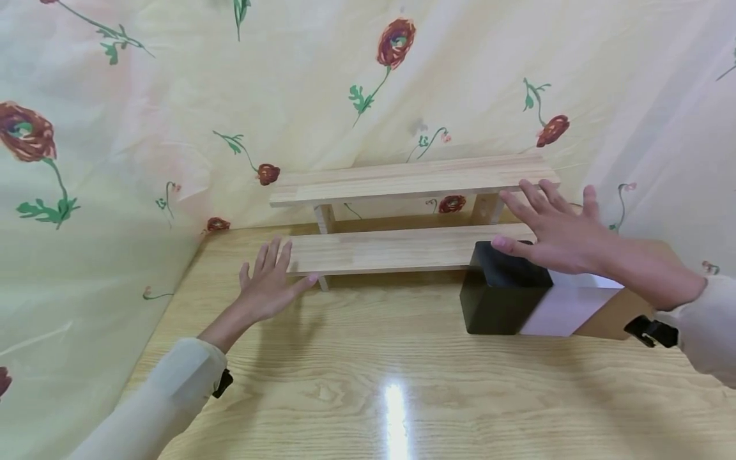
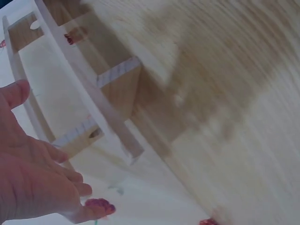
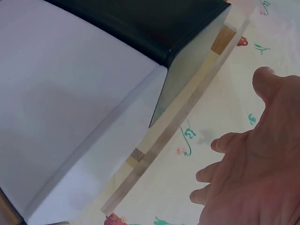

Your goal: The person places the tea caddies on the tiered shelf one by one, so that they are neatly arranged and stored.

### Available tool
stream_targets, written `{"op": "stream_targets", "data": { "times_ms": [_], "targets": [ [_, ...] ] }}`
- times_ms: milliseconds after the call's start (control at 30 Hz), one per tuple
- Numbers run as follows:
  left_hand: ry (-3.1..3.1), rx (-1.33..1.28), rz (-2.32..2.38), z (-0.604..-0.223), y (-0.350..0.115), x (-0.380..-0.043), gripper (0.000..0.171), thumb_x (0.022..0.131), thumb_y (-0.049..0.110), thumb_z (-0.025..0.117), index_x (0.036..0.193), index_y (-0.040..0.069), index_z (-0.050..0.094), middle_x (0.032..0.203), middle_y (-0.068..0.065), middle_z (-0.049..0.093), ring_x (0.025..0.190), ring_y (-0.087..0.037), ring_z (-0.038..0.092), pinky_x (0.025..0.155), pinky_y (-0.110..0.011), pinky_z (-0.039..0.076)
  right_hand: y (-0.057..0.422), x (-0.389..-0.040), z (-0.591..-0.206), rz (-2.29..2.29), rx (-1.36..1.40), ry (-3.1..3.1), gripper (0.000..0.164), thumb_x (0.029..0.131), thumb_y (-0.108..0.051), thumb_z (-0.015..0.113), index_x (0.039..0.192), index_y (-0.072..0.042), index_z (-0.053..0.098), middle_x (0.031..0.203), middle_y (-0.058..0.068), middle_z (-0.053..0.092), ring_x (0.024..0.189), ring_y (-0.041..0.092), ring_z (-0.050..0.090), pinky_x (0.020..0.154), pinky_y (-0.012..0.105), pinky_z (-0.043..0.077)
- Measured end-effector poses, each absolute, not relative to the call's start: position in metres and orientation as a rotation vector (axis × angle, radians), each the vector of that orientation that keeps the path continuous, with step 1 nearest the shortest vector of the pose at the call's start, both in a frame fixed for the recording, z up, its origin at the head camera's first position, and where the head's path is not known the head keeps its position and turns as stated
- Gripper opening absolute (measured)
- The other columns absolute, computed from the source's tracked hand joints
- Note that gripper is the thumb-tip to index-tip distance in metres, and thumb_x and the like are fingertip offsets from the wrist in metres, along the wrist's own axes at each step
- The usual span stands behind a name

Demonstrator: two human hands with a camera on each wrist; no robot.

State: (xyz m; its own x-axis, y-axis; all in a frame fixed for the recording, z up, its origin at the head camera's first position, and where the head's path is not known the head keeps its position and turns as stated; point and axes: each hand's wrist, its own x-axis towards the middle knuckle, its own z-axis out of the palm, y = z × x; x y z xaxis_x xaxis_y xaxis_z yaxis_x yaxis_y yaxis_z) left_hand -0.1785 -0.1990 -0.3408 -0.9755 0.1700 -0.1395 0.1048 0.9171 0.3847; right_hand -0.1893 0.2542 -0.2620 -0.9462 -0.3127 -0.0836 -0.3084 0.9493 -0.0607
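In the head view, I have the left hand spread at centre left, near the lower plank's end, and the right hand spread at right, over the black box; neither grips anything. The wooden shelf spans the centre, with a white box and brown box at lower right. I'd judge this a pause between holds; reaching next calls for picking an edge. The wood-grain surface offers room at lower centre.

Left wrist: fingers apart at lower left, room at right.

Right wrist: fingers apart at lower right; boxes crowd the shelf's edge, so clearance looks tight.
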Motion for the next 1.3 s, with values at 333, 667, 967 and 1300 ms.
{"op": "stream_targets", "data": {
  "times_ms": [333, 667, 967, 1300],
  "targets": [
    [2.931, 0.061, 0.800, -0.363, -0.209, -0.186, 0.107, 0.084, 0.071, 0.052, 0.154, 0.005, 0.005, 0.159, -0.022, -0.003, 0.142, -0.046, -0.002, 0.103, -0.068, 0.000, 0.242, -0.185, -0.268, -0.099, -0.548, 3.013, 0.087, 0.091, -0.067, 0.044, 0.156, -0.022, 0.007, 0.160, 0.017, -0.002, 0.144, 0.042, -0.004, 0.098, 0.072, -0.016],
    [2.945, -0.052, 0.917, -0.376, -0.219, -0.189, 0.107, 0.082, 0.062, 0.065, 0.153, 0.002, 0.011, 0.157, -0.026, 0.006, 0.140, -0.047, 0.003, 0.099, -0.069, 0.004, 0.236, -0.178, -0.279, -0.160, -0.641, 2.979, 0.087, 0.089, -0.064, 0.052, 0.155, -0.018, 0.018, 0.157, 0.020, 0.015, 0.142, 0.044, 0.010, 0.100, 0.073, -0.004],
    [2.910, -0.151, 0.979, -0.388, -0.225, -0.198, 0.115, 0.078, 0.063, 0.068, 0.154, 0.003, 0.007, 0.156, -0.024, 0.008, 0.140, -0.045, 0.008, 0.101, -0.066, 0.007, 0.231, -0.173, -0.282, -0.238, -0.764, 2.895, 0.097, 0.079, -0.066, 0.064, 0.154, -0.019, 0.023, 0.154, 0.020, 0.024, 0.138, 0.048, 0.018, 0.100, 0.072, 0.004],
    [2.904, -0.188, 1.026, -0.402, -0.231, -0.207, 0.112, 0.074, 0.068, 0.068, 0.153, 0.007, 0.016, 0.156, -0.023, 0.011, 0.139, -0.045, 0.010, 0.098, -0.065, 0.012, 0.233, -0.174, -0.288, -0.359, -0.899, 2.831, 0.103, 0.068, -0.048, 0.083, 0.149, -0.009, 0.033, 0.146, 0.022, 0.034, 0.132, 0.046, 0.028, 0.097, 0.067, 0.024]
  ]
}}
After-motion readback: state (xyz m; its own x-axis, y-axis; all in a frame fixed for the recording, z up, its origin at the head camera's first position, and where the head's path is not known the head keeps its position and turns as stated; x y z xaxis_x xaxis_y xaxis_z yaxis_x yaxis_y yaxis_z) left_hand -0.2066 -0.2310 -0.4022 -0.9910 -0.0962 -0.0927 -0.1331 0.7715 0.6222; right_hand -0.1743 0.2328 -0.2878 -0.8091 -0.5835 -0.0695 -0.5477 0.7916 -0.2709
